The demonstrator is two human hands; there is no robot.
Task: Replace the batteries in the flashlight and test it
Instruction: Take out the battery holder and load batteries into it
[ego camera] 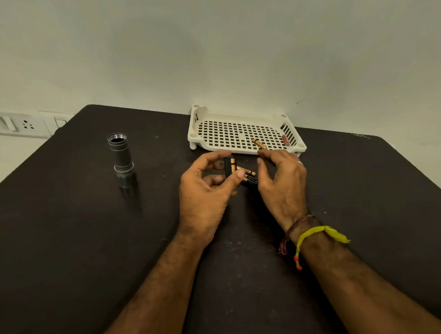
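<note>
The grey flashlight body [122, 160] stands upright on the dark table [89, 239], head down, with its threaded end open at the top. My left hand [205, 193] grips a black battery holder [229, 167] upright, with a gold and black battery in it. Loose gold and black batteries [248, 176] lie on the table between my hands. My right hand [284, 186] hovers just right of them, fingers curled and apart, holding nothing. Another battery [258, 143] lies in the white tray.
A white perforated plastic tray [235, 133] sits at the table's back edge against the wall, with a small red item [285, 139] at its right side. A white socket strip [10, 124] is on the wall at far left.
</note>
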